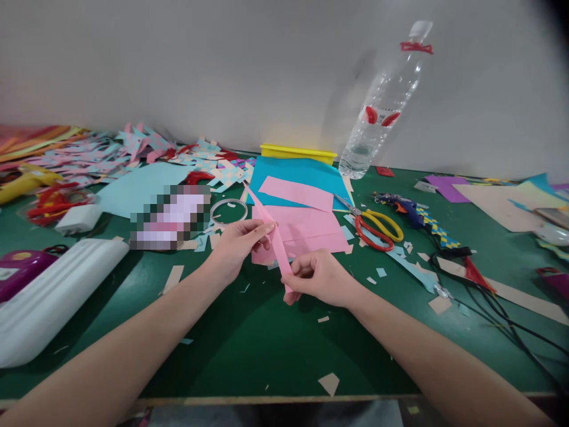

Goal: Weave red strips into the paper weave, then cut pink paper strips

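Between my two hands a narrow pink paper strip (279, 246) is held up at a slant over the table. My left hand (242, 243) pinches it near the middle, thumb on top. Lower down, my right hand (313, 274) grips the near end between thumb and fingers. Under and behind the strip lie pink paper sheets (311, 228), and a smaller pink piece (296, 193) rests on a blue sheet (296, 168). Scissors (377, 228) with one red and one yellow handle lie to the right, blades toward the papers.
A clear plastic bottle (382, 107) leans at the back by the wall. A roll of tape (229, 211), a blurred-out phone (171, 219) and a long white object (62, 296) are on the left. A glue gun (406, 210) and black cables (507, 314) lie right. Paper scraps dot the green table (249, 362).
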{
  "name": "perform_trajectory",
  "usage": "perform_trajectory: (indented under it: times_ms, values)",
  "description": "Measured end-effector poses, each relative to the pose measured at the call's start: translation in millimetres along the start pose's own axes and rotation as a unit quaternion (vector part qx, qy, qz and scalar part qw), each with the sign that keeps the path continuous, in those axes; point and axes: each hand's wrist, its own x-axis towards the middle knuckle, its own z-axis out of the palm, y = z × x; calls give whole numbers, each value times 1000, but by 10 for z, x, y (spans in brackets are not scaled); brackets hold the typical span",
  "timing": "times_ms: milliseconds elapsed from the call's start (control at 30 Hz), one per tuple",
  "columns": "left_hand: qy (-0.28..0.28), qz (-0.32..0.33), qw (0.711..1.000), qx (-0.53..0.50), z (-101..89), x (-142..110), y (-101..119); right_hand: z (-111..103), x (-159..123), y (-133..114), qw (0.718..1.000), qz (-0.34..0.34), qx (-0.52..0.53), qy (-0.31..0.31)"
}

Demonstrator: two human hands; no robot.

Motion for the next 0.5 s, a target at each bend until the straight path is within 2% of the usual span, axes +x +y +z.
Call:
perform_trajectory:
  times_ms: [167,267,400,500]
  values:
    - [-30,17,999,6,-3,-6,-21,-12,2,-14,999,-27,-36,11]
    - [-69,7,997,23,24,-34,-37,-17,25,-6,995,-58,-69,42]
    - [-134,-13,991,25,66,-71,-54,-13,50,3,997,-40,-12,67]
    - [-141,-15,989,39,75,-81,-50,-13,55,-1,998,-22,37,53]
